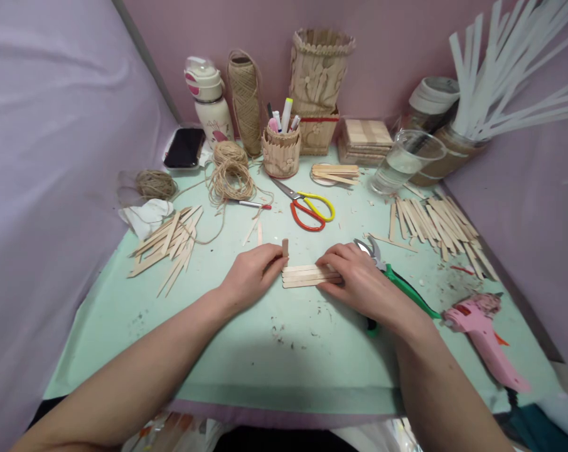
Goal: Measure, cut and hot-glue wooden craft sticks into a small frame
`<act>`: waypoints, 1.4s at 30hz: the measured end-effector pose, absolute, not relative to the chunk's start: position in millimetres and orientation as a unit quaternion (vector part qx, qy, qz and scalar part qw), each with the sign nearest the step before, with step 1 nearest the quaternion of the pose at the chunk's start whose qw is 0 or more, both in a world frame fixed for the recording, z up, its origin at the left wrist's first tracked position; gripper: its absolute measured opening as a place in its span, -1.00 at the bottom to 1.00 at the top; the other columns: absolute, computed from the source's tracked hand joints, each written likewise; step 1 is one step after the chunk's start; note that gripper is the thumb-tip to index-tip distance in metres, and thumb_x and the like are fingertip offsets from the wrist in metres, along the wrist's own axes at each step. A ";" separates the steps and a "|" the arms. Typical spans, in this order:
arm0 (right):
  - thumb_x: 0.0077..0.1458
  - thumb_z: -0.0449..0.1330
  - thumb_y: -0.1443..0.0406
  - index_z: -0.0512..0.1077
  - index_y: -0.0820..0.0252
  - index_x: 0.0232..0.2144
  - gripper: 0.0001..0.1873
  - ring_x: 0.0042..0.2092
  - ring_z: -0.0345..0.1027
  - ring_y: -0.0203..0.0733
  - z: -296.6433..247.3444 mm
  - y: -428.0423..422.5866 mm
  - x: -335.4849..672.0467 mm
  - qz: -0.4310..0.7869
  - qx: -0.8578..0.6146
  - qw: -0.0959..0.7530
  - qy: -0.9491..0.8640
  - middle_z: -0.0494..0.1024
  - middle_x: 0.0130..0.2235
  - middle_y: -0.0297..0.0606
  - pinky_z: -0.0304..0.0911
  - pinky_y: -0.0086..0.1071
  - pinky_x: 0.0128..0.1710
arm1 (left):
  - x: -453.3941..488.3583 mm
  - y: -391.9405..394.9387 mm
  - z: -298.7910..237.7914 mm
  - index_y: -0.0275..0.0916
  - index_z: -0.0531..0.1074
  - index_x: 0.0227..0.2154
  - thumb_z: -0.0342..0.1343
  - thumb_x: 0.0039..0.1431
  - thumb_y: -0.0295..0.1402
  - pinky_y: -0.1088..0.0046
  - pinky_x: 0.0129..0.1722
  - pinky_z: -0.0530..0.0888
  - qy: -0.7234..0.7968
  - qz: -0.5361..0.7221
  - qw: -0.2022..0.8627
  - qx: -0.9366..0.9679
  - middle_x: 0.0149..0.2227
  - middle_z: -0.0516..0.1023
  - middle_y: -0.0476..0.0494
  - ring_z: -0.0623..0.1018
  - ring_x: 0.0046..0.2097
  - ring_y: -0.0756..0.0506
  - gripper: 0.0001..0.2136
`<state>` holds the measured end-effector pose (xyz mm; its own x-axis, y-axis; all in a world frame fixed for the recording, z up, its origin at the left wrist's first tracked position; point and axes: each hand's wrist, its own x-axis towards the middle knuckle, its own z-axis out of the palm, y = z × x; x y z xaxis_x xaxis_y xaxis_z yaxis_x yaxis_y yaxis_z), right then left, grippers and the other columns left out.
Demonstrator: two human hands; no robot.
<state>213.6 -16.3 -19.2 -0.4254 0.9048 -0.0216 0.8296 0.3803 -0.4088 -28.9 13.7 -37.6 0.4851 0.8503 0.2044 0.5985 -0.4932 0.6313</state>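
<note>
Three wooden craft sticks (307,276) lie side by side, flat on the mint-green table mat (274,339) in front of me. My left hand (253,273) pinches a short upright piece of stick (285,247) at their left end. My right hand (354,276) lies over the sticks' right end, fingers curled and pressing down on them.
Green-handled cutters (396,282) lie just right of my right hand, and a pink glue gun (481,329) farther right. Red-and-yellow scissors (309,207) lie behind the sticks. Loose stick piles (168,242) (437,223), twine (230,176), a water cup (401,163) and stick-built holders (281,150) ring the back.
</note>
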 end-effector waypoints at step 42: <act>0.09 0.25 0.31 0.44 0.15 -0.20 -0.82 -0.10 0.29 -0.01 -13.5 -16.2 210.4 0.191 -0.537 0.094 -0.816 0.48 -0.15 -0.18 0.19 -0.15 -0.08 | -28.7 14.8 -37.4 -0.23 0.43 -0.28 0.02 0.35 -0.40 0.52 -0.29 0.39 0.390 0.267 0.221 0.853 -0.35 0.54 -0.02 0.52 -0.31 -0.01 -0.89</act>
